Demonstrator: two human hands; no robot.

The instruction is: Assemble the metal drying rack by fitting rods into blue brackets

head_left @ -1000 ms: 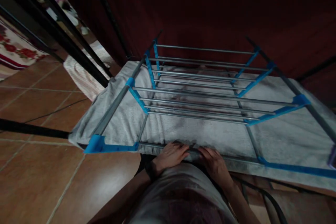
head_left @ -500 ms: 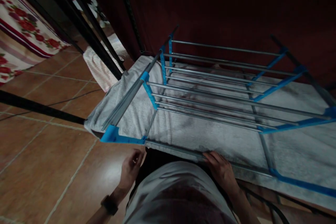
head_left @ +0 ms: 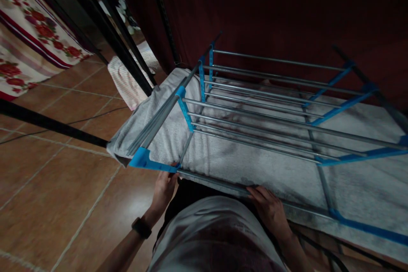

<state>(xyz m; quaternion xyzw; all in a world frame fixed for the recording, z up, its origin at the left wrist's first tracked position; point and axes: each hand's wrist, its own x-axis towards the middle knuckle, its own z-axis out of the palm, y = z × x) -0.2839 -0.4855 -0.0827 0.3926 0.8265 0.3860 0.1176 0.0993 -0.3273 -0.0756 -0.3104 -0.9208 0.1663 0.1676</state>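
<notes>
A shoe rack [head_left: 255, 110] of grey metal tubes and blue plastic brackets lies on a bed-like surface covered with grey cloth. My left hand [head_left: 165, 187] grips the rack at its near left corner, where a blue bracket [head_left: 153, 163] meets the front tube. Part of those fingers is hidden behind the bracket. Further right, my right hand [head_left: 269, 210] has its fingers curled over the front tube [head_left: 212, 179] of the same rack. Several loose-looking tubes [head_left: 156, 125] run side by side along the left side.
Grey cloth [head_left: 255, 165] covers the surface under the rack. Black posts [head_left: 111, 29] and a black bar [head_left: 51, 125] stand at the left. A dark red curtain [head_left: 287, 12] hangs behind. Brown tiled floor [head_left: 89, 170], a cable, striped cloth [head_left: 132, 80] and floral cloth [head_left: 41, 29] are at left.
My left hand has moved up from beside the rack and closed on its near left corner. The right hand stays on the front tube. The view has shifted slightly.
</notes>
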